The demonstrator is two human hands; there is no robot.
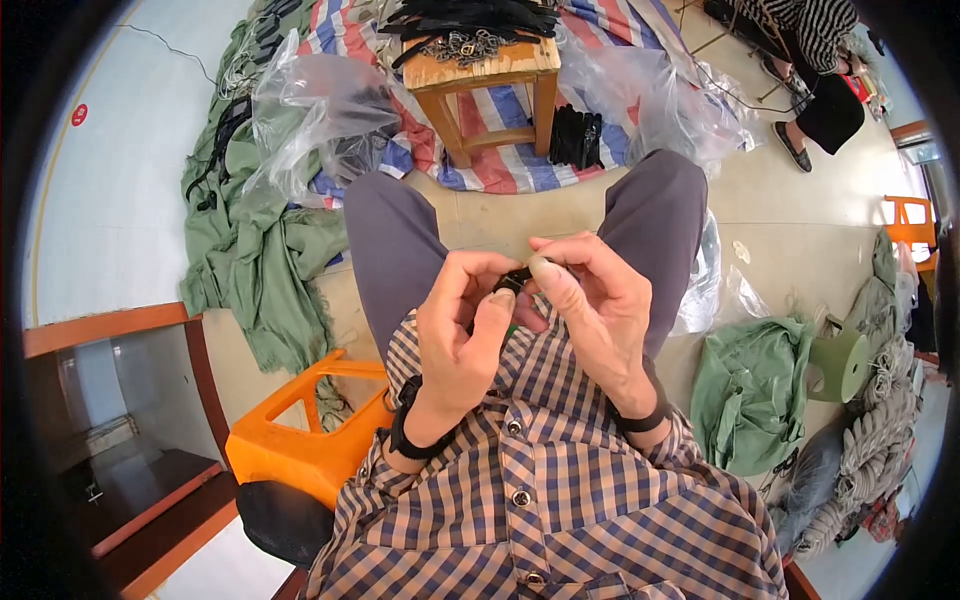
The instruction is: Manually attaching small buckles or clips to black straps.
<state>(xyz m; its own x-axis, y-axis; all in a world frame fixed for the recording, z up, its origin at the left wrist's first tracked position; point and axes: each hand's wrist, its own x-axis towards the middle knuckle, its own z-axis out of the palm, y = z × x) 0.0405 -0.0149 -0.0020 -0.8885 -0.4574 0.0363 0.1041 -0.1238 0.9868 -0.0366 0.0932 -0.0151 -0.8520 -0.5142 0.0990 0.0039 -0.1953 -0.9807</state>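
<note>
Between my hands, above my lap, is a small black piece (514,280) that looks like a strap end or buckle; its exact kind is hard to make out. My left hand (458,335) pinches it between thumb and fingers from the left side. From the right, my right hand (603,318) closes thumb and fingertips on its other end. Beyond my knees stands a wooden stool (480,72) bearing a heap of black straps (470,14) and a pile of metal clips or rings (464,46). The fingers hide part of the held piece.
A striped tarp (500,178) and clear plastic bags (305,110) spread around the stool, with a black strap bundle (575,137) beside its leg. An orange stool (275,440) stands at left, near green cloth (265,270). A green sack (752,395) lies right; another person (825,95) sits far right.
</note>
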